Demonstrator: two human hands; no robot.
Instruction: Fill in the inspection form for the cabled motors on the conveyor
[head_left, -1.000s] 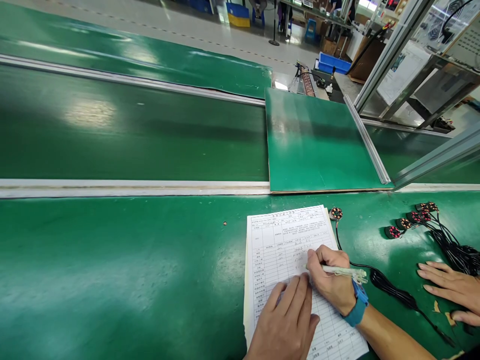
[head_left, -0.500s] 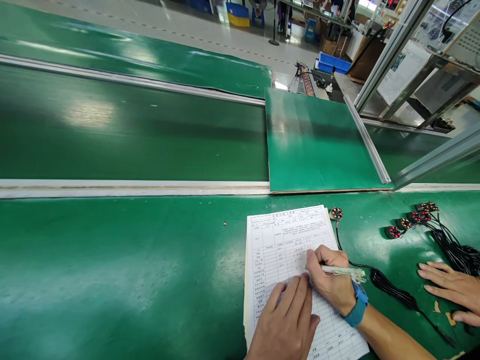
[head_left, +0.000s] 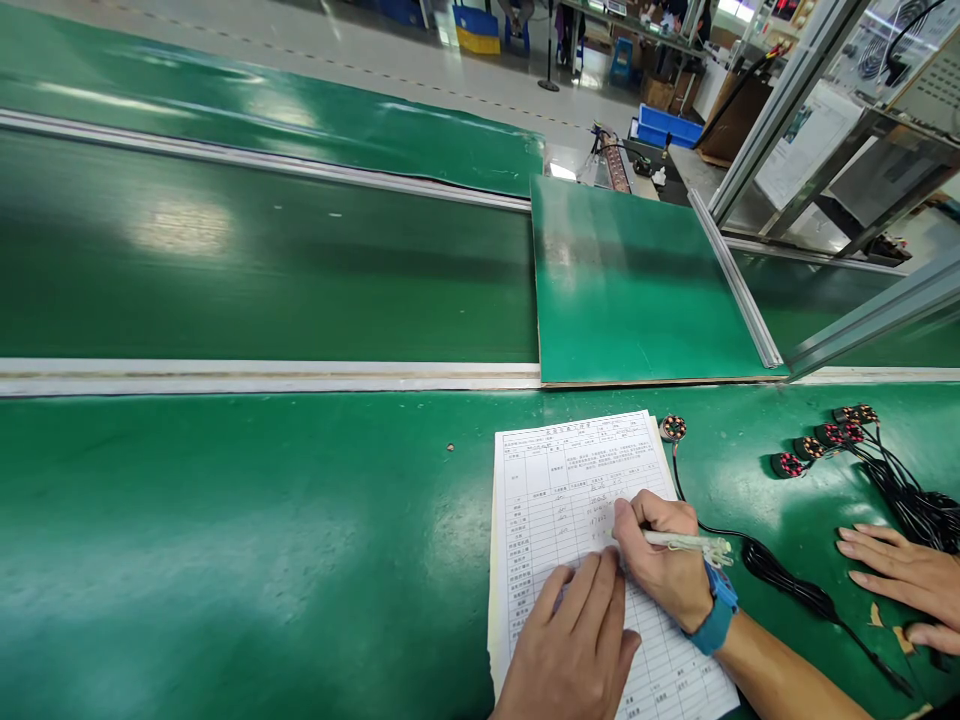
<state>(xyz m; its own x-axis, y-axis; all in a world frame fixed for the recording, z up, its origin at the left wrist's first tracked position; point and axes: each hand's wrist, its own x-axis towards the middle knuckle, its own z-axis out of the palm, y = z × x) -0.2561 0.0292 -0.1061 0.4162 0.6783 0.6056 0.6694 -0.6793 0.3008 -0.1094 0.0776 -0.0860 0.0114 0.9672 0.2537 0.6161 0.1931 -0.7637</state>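
Note:
A printed form (head_left: pixel 540 500) with table rows and some handwriting lies on the green bench, on top of other sheets. My left hand (head_left: pixel 574 640) rests flat on it with the fingers stretched out, holding nothing. My right hand (head_left: pixel 664 565), with a blue watch (head_left: pixel 716 610) on the wrist, grips a pale pen (head_left: pixel 686 541) whose tip is hidden by the fingers. Beyond the sheet's upper right corner sits a small round black part with a ring of copper-coloured dots (head_left: pixel 673 428). Its black cable (head_left: pixel 787 577) runs bundled past my right wrist.
Another person's hand (head_left: pixel 911 580) lies on the bench at the right, near several similar round parts (head_left: pixel 810 447) and their bundled black cables (head_left: pixel 911 500). Behind the bench runs a green conveyor belt (head_left: pixel 337 290), partly covered by a green board (head_left: pixel 645 290) beside a metal frame (head_left: pixel 787 120).
Small specks on the conveyor belt have shifted to the right. My hands, the pen and the form look almost unmoved.

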